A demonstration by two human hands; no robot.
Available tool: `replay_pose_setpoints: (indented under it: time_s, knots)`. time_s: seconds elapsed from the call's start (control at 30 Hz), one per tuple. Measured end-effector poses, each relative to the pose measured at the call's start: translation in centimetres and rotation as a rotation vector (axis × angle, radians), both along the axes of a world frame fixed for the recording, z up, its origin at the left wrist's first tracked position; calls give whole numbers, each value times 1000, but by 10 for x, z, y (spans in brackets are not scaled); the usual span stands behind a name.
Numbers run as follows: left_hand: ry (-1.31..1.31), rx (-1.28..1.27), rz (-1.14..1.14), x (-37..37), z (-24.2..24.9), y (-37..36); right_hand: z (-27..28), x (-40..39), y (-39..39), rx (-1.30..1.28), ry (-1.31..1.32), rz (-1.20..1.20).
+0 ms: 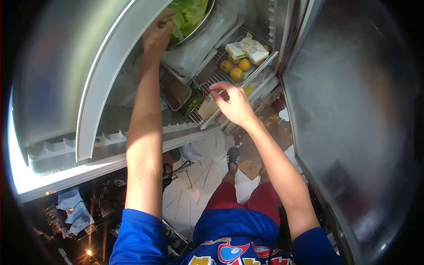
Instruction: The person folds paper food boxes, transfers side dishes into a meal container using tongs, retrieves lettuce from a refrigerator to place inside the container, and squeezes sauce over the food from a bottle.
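Note:
In the upper part of the open fridge, my left hand (pixel 157 37) is at the left side of a metal bowl (pixel 206 18) filled with green lettuce (pixel 187 15). Its fingers are bent together around the lettuce's edge. Lower down and to the right, my right hand (pixel 234 104) hovers over the front of a wire shelf (pixel 205 86). The thumb and forefinger stand a little apart with nothing between them. Beneath those fingertips lies a pale wrapped package (pixel 207 107).
Several yellow-orange fruits (pixel 236 74) sit on the wire shelf beside white packs (pixel 255 49). A clear-lidded container (pixel 177 92) and some dark greens (pixel 193 102) lie to the left. The glass fridge door (pixel 349 132) stands at my right; a curved white-edged panel (pixel 104 75) is at left.

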State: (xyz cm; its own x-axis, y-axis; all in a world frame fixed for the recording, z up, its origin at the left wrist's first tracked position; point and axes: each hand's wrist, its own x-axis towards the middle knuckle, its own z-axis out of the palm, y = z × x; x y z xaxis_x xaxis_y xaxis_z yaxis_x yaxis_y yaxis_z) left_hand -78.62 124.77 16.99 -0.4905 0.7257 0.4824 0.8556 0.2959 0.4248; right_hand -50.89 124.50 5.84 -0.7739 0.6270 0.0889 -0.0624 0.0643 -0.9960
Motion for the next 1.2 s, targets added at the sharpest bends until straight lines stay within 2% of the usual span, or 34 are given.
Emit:
replay_pose_setpoints:
  time_s: [0.07, 0.13, 0.2, 0.27, 0.3, 0.37, 0.43, 0.5, 0.6, 0.7, 0.8, 0.87, 0.97, 1.03, 1.2]
  knots:
    - [9, -23, -50, 29, -2, -7, 1, -3, 0, 6, 8, 37]
    - [-192, -61, 127, 44, 6, -25, -5, -1, 0, -46, 9, 51]
    - [-239, -6, 241, 36, 6, -30, -8, 2, 0, -64, 19, 54]
    - [-143, 140, 297, 13, -2, -32, -8, 7, 0, -44, 29, 49]
    - [-189, 28, 355, 7, -1, -29, -8, 9, 0, -35, 26, 44]
    - [211, -82, 512, -5, -9, -20, -5, 11, -1, -16, 22, 36]
    - [339, -159, 567, -19, -17, -12, -5, 15, -5, -19, 8, 47]
    - [191, -202, 533, -39, -19, -11, -6, 17, -8, -33, -3, 60]
    - [93, 58, 333, -59, -9, -2, -10, 22, -7, -46, -8, 60]
    - [171, -99, 369, -24, 22, 4, -13, 26, -5, -49, 3, 43]
    - [272, -206, 206, -46, 12, 14, -11, 26, -3, -65, -6, 65]
    - [425, -326, 95, -19, 1, 20, -8, 29, -6, -20, 10, 92]
    - [818, -378, 153, -34, -10, 23, -2, 37, -3, -71, -41, 106]
    - [796, -276, 243, -35, -9, 25, -4, 43, 3, -36, -56, 70]
    - [-106, 176, 373, 71, 43, -21, 9, 49, 8, -84, -6, -20]
